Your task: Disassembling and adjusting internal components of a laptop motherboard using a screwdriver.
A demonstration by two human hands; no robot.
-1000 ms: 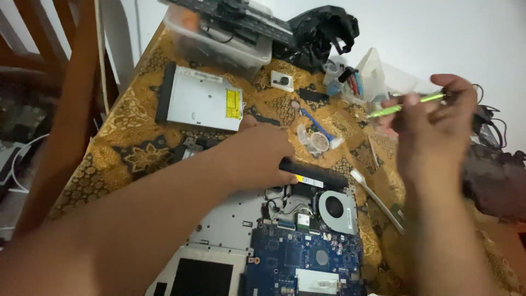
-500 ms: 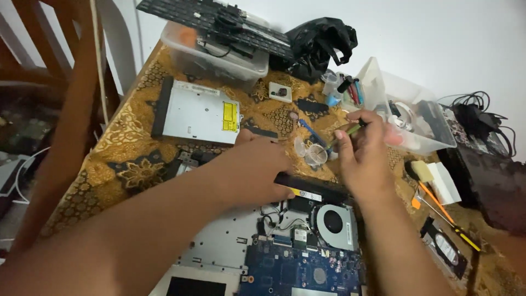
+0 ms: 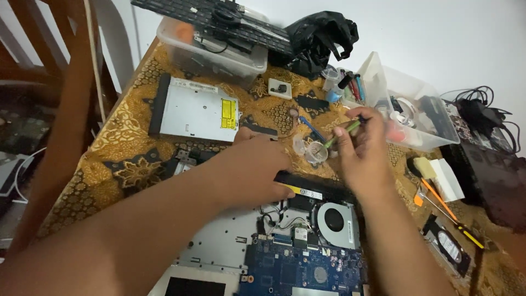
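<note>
My right hand [image 3: 364,151] has come down from mid-air, pinching the green tool [image 3: 342,133] over the small clear cup [image 3: 316,153]. My left hand [image 3: 257,170] stays flat on the opened laptop [image 3: 296,241], probably gripping nothing.

The scene is being viewed by a single head-worn camera, tilted steeply downward and forward over the worktop [image 3: 126,148], close above the forearms, with the white wall being caught beyond.

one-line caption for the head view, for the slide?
Left hand rests on an opened laptop while the right hand holds a green-handled tool over small clear cups.
</note>
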